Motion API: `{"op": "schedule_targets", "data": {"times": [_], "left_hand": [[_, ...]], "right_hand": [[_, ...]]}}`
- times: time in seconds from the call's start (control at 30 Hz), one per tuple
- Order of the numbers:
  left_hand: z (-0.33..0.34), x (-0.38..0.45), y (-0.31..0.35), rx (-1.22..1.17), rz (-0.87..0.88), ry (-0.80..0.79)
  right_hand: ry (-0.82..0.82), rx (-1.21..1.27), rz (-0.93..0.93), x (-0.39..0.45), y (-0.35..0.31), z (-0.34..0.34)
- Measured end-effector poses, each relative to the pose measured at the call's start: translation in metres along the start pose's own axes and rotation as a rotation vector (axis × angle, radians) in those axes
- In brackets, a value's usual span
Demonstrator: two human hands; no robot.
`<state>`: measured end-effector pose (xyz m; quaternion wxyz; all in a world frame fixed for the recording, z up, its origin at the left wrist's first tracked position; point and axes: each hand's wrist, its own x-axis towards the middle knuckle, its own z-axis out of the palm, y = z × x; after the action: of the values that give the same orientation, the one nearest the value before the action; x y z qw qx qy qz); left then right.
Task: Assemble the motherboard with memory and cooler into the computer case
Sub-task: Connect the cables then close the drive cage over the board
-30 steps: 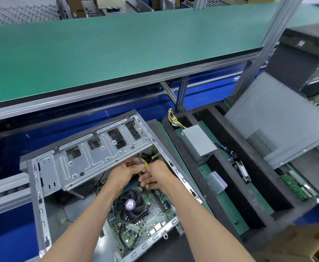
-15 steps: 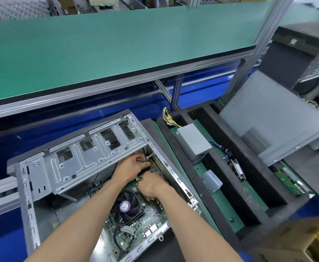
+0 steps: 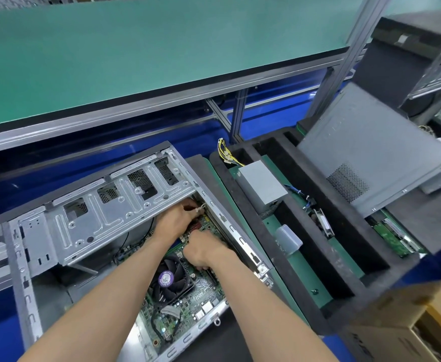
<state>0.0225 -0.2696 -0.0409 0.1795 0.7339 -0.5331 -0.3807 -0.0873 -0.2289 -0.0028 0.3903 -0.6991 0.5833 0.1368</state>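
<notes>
A green-matted assembly-line surface point(image 3: 109, 56) runs behind the open computer case point(image 3: 88, 226); the motherboard point(image 3: 188, 301) with its cooler fan point(image 3: 171, 279) already lies inside, so by my judgement cabling and fastening remain; the left hand point(image 3: 177, 218) pinches a small white connector point(image 3: 199, 210) under the drive cage; the right hand point(image 3: 203, 249) curls down onto the board, its grip hidden.

text: none legible | cooler fan point(image 3: 167, 278) sticker: purple, print too blurred
</notes>
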Motion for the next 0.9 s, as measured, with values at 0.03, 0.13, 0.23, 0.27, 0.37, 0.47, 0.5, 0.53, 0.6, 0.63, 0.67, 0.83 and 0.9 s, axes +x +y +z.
{"op": "schedule_targets", "data": {"times": [0.03,0.13,0.23,0.27,0.37,0.47,0.5,0.53,0.6,0.63,0.67,0.83,0.9], "left_hand": [[0.0,-0.001,-0.001,0.011,0.009,0.014],[0.002,0.0,-0.004,0.021,0.017,0.018],[0.003,0.001,-0.004,0.008,0.005,-0.004],[0.003,0.002,-0.003,0.015,0.004,-0.011],[0.003,0.002,-0.002,0.042,0.029,0.001],[0.003,0.003,0.0,0.067,0.039,0.013],[0.003,0.004,0.0,0.07,0.039,0.005],[0.003,0.004,0.0,0.073,0.04,-0.001],[0.003,0.005,-0.001,0.065,0.038,-0.004],[0.003,0.005,-0.003,0.056,0.035,-0.004],[0.004,0.005,-0.005,0.051,0.034,-0.002],[0.006,0.006,-0.01,-0.001,0.021,-0.003],[0.006,0.008,-0.012,-0.015,-0.01,-0.021]], "right_hand": [[0.0,-0.007,-0.004,0.0,0.0,0.0],[-0.004,-0.021,-0.018,0.001,-0.001,0.0],[-0.001,-0.033,-0.026,0.003,0.0,0.0],[0.002,-0.037,-0.028,0.003,0.0,0.0],[0.011,-0.04,-0.034,0.004,0.0,0.001],[0.005,-0.036,-0.043,0.003,0.0,0.001],[0.002,-0.033,-0.047,0.002,0.0,0.0],[-0.001,-0.028,-0.049,0.001,0.0,0.0],[-0.007,-0.02,-0.054,0.0,0.0,-0.001],[-0.009,-0.02,-0.054,-0.001,0.0,-0.002],[-0.008,-0.021,-0.054,-0.002,0.0,-0.002],[-0.005,-0.022,-0.06,-0.004,-0.001,-0.002],[-0.009,-0.023,-0.064,-0.004,-0.001,-0.003]]}}
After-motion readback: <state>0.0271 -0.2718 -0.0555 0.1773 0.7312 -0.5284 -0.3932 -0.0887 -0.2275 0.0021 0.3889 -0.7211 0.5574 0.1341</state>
